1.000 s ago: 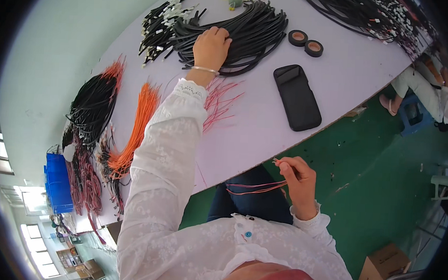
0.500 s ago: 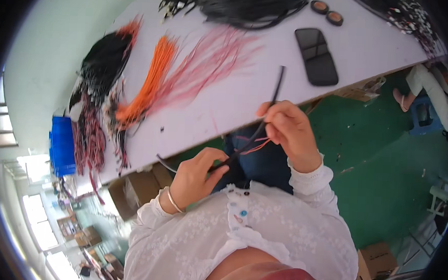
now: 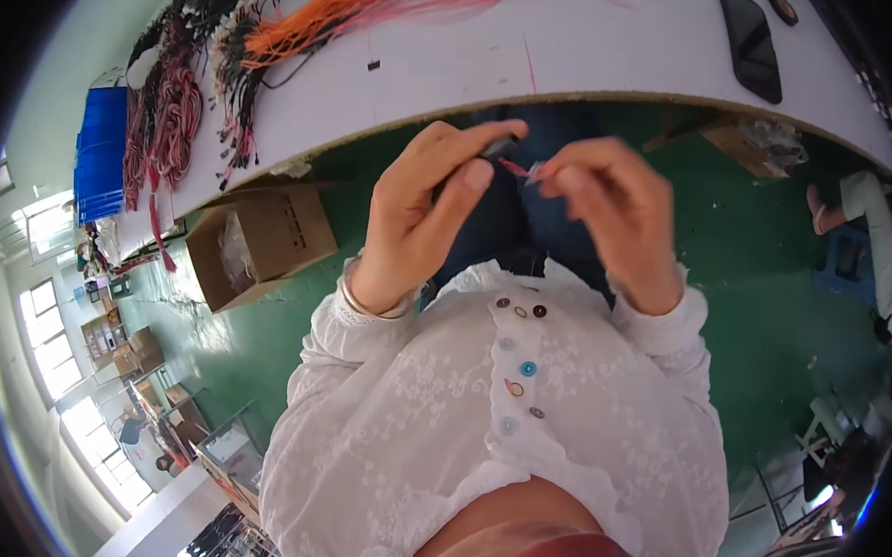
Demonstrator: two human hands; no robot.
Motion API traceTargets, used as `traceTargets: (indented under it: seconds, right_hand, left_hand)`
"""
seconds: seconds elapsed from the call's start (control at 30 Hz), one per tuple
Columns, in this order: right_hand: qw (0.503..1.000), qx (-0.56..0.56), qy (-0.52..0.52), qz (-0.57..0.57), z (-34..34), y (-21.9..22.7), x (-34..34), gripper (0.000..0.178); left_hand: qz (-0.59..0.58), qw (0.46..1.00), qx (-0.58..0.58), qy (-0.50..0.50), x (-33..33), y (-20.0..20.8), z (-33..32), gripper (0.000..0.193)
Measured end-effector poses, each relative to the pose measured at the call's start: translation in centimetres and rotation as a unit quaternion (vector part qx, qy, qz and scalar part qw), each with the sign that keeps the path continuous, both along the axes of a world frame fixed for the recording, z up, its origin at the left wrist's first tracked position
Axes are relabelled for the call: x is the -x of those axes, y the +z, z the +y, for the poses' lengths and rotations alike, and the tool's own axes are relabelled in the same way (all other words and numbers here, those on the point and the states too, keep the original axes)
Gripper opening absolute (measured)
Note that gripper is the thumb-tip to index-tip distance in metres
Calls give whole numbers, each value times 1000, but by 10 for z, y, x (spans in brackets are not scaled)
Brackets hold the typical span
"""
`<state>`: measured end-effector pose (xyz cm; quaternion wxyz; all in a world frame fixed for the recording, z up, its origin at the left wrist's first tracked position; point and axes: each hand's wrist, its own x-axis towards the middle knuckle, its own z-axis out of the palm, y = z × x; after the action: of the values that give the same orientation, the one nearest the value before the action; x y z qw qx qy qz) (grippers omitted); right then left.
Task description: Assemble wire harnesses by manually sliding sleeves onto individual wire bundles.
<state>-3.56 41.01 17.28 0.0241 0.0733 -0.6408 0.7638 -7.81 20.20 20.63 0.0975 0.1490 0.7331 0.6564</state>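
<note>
My left hand [image 3: 417, 203] is closed around a black cable [image 3: 499, 147], whose dark end shows between thumb and forefinger. Most of its length is hidden by the hand. Pinched by the fingertips of my right hand [image 3: 623, 212] is the end of some thin red wires [image 3: 514, 168], with a small pale tip that is too blurred to name. The red wires lie between the two hands, close to the black end. Both hands are held in front of the table edge, above my lap.
On the white table [image 3: 424, 88] lie orange wires [image 3: 308, 19], pink wires [image 3: 458, 5], bundled red-and-black wires [image 3: 177, 117] and a black phone [image 3: 752, 48]. A blue bin [image 3: 101, 154] stands at the left. An open cardboard box [image 3: 259, 240] sits below. Someone's leg [image 3: 871, 232] shows at right.
The view has shifted downward and the table sits higher in it. My hands have come closer together; the long black cable no longer stretches between them, and my right hand now pinches the red wires' end.
</note>
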Motion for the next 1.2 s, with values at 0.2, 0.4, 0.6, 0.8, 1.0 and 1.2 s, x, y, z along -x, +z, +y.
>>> traceTargets:
  seconds: [0.2, 0.4, 0.6, 0.8, 1.0, 1.2]
  right_hand:
    - [976, -197, -50, 73, -2, 26, 1, 10]
    - [965, -209, -91, 132, -7, 21, 1, 11]
    - [930, -298, -84, 198, -1, 27, 5, 17]
    - [886, -356, -53, 292, 13, 26, 14, 26]
    - [845, -413, -53, 335, 13, 28, 15, 31]
    - [808, -455, -35, 373, 15, 32, 20, 31]
  left_hand:
    - [188, 978, 84, -29, -6, -3, -13, 26]
    - [138, 982, 125, -34, -11, 6, -16, 25]
    - [170, 980, 100, -20, -8, -3, -14, 25]
    - [199, 968, 148, -36, -5, 4, -15, 26]
    - [185, 969, 161, -25, -7, 3, -14, 28]
    - [221, 961, 163, -28, -5, 2, -15, 29]
